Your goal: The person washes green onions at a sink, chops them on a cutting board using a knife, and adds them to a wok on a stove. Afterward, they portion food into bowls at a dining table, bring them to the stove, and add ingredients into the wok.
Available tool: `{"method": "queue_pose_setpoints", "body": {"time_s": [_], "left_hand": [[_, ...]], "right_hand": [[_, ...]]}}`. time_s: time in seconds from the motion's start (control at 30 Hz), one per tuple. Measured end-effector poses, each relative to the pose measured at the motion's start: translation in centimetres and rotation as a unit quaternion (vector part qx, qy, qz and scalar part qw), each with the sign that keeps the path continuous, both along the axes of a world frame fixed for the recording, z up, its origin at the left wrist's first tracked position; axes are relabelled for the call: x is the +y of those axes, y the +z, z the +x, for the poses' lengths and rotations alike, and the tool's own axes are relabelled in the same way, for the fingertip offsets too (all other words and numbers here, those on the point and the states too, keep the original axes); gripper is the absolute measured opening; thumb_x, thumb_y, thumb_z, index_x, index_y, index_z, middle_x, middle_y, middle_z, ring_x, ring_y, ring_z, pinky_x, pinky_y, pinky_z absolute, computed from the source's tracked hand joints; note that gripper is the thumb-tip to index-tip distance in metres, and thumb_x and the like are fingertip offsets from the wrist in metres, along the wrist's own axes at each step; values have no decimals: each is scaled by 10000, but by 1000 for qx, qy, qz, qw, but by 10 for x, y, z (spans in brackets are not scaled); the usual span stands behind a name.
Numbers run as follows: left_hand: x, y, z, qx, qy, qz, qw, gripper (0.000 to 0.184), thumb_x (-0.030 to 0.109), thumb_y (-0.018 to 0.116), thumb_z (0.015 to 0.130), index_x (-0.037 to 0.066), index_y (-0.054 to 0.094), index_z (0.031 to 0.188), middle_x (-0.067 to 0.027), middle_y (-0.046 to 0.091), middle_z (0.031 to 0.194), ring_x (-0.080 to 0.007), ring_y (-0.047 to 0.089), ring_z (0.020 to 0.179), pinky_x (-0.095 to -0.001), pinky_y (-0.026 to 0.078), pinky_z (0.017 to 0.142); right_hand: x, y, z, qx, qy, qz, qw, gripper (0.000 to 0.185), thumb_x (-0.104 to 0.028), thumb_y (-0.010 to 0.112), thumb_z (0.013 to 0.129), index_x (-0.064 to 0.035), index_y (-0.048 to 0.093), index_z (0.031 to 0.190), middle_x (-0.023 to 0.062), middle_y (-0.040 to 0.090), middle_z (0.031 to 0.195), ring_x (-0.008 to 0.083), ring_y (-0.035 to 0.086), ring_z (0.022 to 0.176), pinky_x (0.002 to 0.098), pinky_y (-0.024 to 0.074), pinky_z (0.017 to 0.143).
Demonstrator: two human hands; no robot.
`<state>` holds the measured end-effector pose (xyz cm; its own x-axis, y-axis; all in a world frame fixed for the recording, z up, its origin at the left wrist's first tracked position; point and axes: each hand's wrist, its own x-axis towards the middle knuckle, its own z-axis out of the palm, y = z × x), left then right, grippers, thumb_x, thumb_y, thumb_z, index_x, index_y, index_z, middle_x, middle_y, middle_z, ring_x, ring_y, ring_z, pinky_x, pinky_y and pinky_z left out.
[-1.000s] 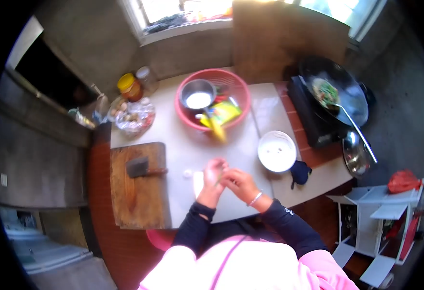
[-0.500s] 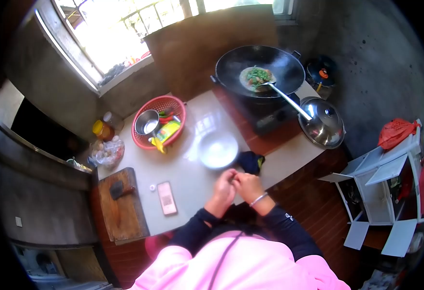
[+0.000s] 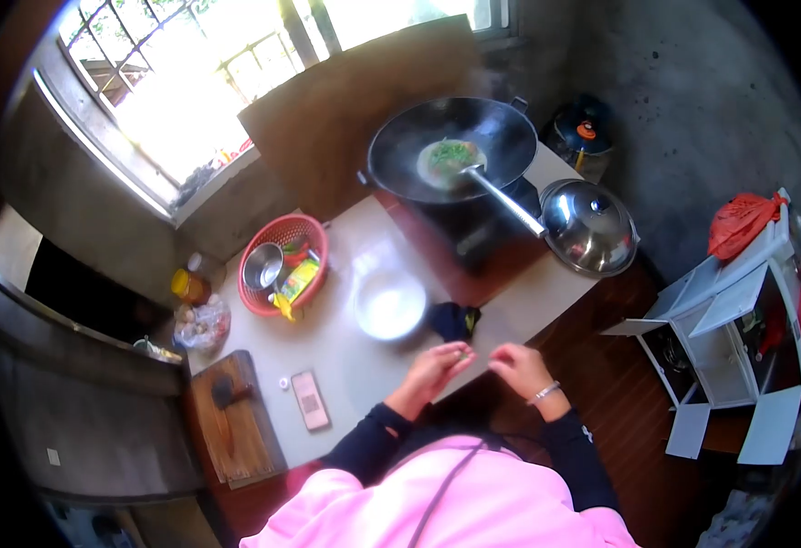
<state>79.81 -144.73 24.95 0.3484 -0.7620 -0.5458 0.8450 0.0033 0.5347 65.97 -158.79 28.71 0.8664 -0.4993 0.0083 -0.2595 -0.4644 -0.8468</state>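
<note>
My left hand (image 3: 437, 368) is closed at the front edge of the table, fingers pressed together; whatever they pinch, if anything, is too small to make out. A short gap away, my right hand (image 3: 521, 369) has its fingers bent and drawn together, contents not visible. Just beyond them are a white bowl (image 3: 389, 305) and a dark cloth bundle (image 3: 455, 320). Farther back, a wok (image 3: 501, 146) holds a pale round of food topped with chopped greens (image 3: 452, 155). A spatula (image 3: 510, 203) rests in it, its handle reaching toward a metal lid (image 3: 590, 228).
On the left of the table (image 3: 345, 374) are a red basket (image 3: 320, 274) with a metal cup inside, a pink phone (image 3: 310, 400) and a cutting board (image 3: 259, 434) with a cleaver (image 3: 227, 393). A white cabinet (image 3: 715, 361) with open doors stands right.
My hands were together and are now apart, the right one having moved to the right. The view has shifted slightly; the wok and table items stay in place.
</note>
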Motion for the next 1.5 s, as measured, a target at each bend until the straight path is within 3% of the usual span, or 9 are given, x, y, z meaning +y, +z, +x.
{"method": "queue_pose_setpoints", "body": {"time_s": [0.13, 0.47, 0.5, 0.53, 0.7, 0.87, 1.1, 1.37, 1.5], "left_hand": [[-14, 32, 67, -230, 58, -11, 971, 156, -5, 463, 859, -43, 568, 967, -101, 591, 935, -164, 593, 845, -258, 493, 797], [-175, 99, 271, -782, 125, 31, 610, 318, 266, 518, 876, -33, 613, 926, -53, 593, 704, -97, 532, 676, -241, 439, 638], [-202, 108, 299, -763, 16, 107, 637, 368, 329, 466, 869, 19, 617, 999, -202, 602, 976, -329, 580, 940, -353, 448, 781], [-218, 102, 316, -799, 22, 127, 587, 385, 335, 428, 878, 29, 611, 1022, -209, 597, 990, -337, 565, 967, -363, 438, 816], [-247, 97, 329, -829, 11, 166, 534, 198, 60, 527, 688, 114, 704, 760, -111, 652, 821, -233, 633, 816, -317, 489, 756], [-252, 97, 321, -831, -43, 255, 492, 134, 252, 690, 650, 185, 708, 765, -80, 633, 908, -251, 606, 877, -328, 475, 797], [-259, 86, 325, -897, -40, 199, 392, 411, 86, 442, 767, 84, 515, 1171, -219, 589, 987, -365, 568, 921, -425, 454, 794], [-259, 114, 284, -937, -1, 179, 300, 377, 151, 497, 820, 148, 512, 1197, -194, 615, 898, -342, 602, 835, -430, 468, 709], [-245, 150, 230, -940, 30, 167, 296, 177, 235, 541, 812, 108, 640, 888, -115, 638, 794, -300, 610, 743, -397, 467, 690]], "right_hand": [[-17, -18, -65, 30, -110, -16, 993, 143, -147, 651, 729, -39, 619, 816, 126, 622, 770, 243, 609, 680, 310, 485, 626], [38, -47, -191, 172, -399, 122, 892, 140, -92, 628, 735, -21, 620, 856, 146, 629, 748, 239, 619, 672, 309, 498, 625], [50, -57, -199, 172, -404, 73, 895, 136, -86, 622, 735, -23, 620, 857, 147, 627, 757, 247, 617, 683, 319, 498, 633], [57, -62, -203, 177, -395, 23, 901, 133, -81, 616, 736, -26, 621, 858, 147, 624, 766, 255, 615, 694, 329, 497, 640], [91, -48, -200, 180, -407, 12, 896, 130, -82, 613, 738, -30, 618, 857, 147, 617, 792, 271, 605, 720, 342, 492, 665], [113, -47, -203, 192, -424, 24, 885, 133, -82, 615, 736, -33, 610, 859, 147, 612, 797, 273, 601, 721, 348, 488, 664], [113, -37, -197, 206, -385, -31, 899, 126, -75, 566, 771, -39, 595, 888, 149, 604, 825, 307, 584, 767, 365, 472, 680], [122, -44, -222, 204, -392, -27, 896, 145, -51, 536, 780, -36, 581, 917, 147, 596, 822, 295, 581, 769, 355, 469, 689], [129, -48, -267, 210, -404, -14, 890, 137, -56, 535, 776, -41, 586, 902, 142, 595, 815, 298, 577, 772, 365, 467, 693]]}}
